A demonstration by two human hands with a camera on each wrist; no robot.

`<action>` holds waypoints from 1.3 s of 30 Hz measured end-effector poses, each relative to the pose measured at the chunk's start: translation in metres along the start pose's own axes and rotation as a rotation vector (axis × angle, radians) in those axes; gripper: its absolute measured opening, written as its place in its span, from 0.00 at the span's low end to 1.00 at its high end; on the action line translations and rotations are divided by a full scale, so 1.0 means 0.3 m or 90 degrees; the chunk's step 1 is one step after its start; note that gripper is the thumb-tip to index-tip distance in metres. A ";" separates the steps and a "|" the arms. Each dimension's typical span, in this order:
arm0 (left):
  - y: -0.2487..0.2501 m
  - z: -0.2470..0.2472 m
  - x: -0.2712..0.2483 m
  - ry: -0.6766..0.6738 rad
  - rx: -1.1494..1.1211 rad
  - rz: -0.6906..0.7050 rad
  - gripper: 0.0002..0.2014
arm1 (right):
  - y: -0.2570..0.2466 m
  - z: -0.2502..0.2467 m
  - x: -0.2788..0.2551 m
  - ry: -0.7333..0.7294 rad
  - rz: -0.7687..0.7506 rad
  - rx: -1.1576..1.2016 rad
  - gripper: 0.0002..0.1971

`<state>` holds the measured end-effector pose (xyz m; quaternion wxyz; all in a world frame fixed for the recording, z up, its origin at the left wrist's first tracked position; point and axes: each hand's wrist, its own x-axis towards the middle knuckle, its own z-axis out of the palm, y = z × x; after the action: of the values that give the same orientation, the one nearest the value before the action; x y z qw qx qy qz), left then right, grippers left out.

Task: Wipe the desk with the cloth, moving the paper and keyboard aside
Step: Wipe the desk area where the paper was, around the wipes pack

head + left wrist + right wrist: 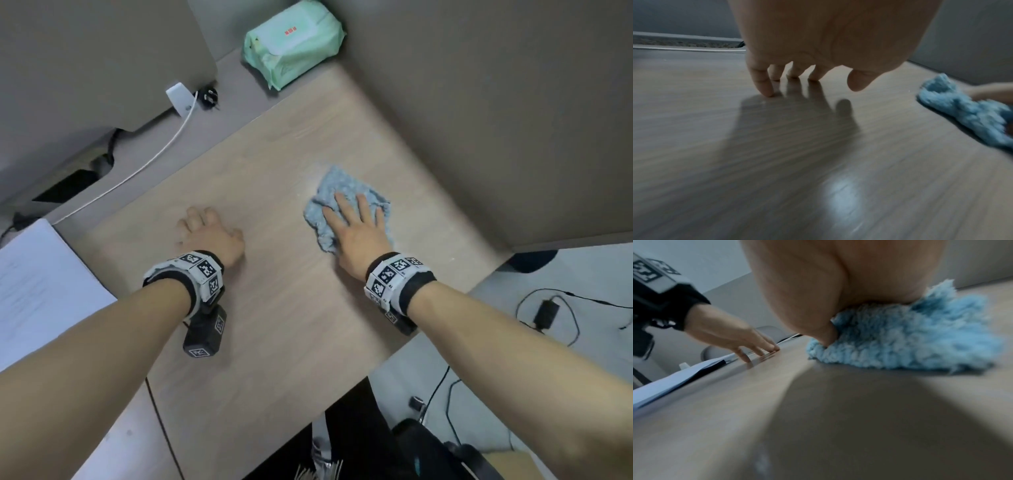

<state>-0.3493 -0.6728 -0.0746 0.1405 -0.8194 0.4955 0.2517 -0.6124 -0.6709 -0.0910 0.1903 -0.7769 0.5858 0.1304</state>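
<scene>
A fluffy light-blue cloth lies crumpled on the wooden desk, right of centre. My right hand lies flat on top of it with fingers straight and spread, pressing it down; the cloth bulges out under the palm. My left hand rests on bare desk to the left, its fingertips touching the wood, holding nothing. The cloth shows at the right edge of the left wrist view. White paper lies at the desk's left edge. No keyboard is in view.
A green pack of wipes sits at the far corner. A white charger and its cable run along the back left. Grey partition walls border the desk at the back and right. Cables lie on the floor to the right.
</scene>
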 end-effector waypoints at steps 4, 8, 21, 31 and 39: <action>0.032 -0.019 -0.017 0.051 -0.025 0.019 0.31 | 0.227 -0.074 0.005 0.022 0.182 0.048 0.37; 0.062 0.007 -0.070 0.078 -0.033 0.144 0.30 | 0.216 -0.141 0.127 -0.007 0.301 0.065 0.41; 0.236 0.107 -0.186 -0.011 0.063 0.329 0.31 | 0.342 0.027 -0.262 0.044 0.390 0.133 0.35; 0.245 0.125 -0.183 -0.008 0.095 0.315 0.33 | 0.134 0.047 -0.215 -0.004 0.204 0.083 0.41; 0.251 0.131 -0.182 -0.017 0.103 0.314 0.34 | 0.364 0.095 -0.432 0.090 0.352 0.139 0.34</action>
<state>-0.4473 -0.6488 -0.0758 0.1470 -0.6565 0.6968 0.2487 -0.7528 -0.5729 -0.0770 0.1889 -0.5702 0.7973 0.0588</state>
